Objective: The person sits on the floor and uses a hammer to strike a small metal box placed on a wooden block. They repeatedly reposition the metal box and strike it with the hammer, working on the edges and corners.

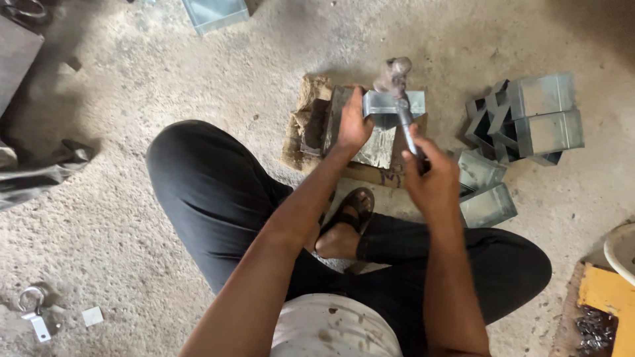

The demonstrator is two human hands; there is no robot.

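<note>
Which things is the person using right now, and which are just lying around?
In use:
left hand steadying the folded metal piece
right hand gripping the hammer
metal block underneath

Lying about:
stacked metal boxes
metal clamp
yellow board

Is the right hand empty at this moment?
No: the right hand is closed around the handle of a hammer, whose head is above the folded metal piece that the left hand steadies.

Metal boxes (529, 119) crowd the right; left floor (132, 86) open.
</note>
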